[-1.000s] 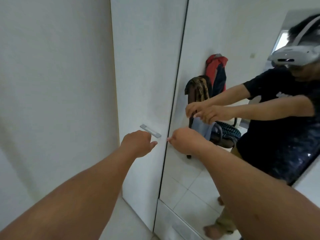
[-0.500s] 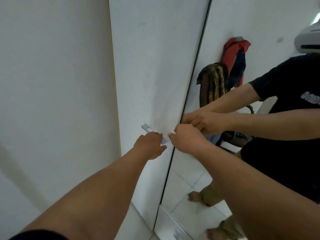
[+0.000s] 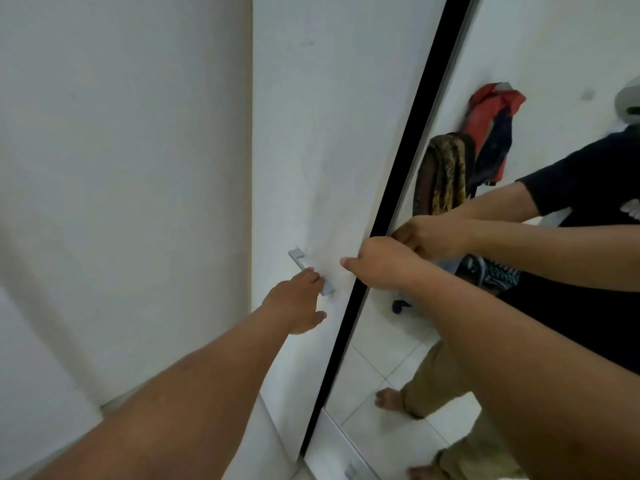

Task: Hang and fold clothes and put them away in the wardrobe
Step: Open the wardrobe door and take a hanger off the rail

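- White wall beside a white wardrobe door (image 3: pixel 311 133) bearing a grey handle (image 3: pixel 297 255).
- Left hand (image 3: pixel 298 303) curls its fingers round that handle.
- Right hand (image 3: pixel 381 261), right of the handle, grips the mirror door (image 3: pixel 391 341) at its dark edge.

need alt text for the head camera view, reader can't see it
A person's left hand grips the grey handle of a white wardrobe door, while the right hand curls round the edge of the neighbouring mirrored door. The mirror reflects the person and clothes hanging behind.
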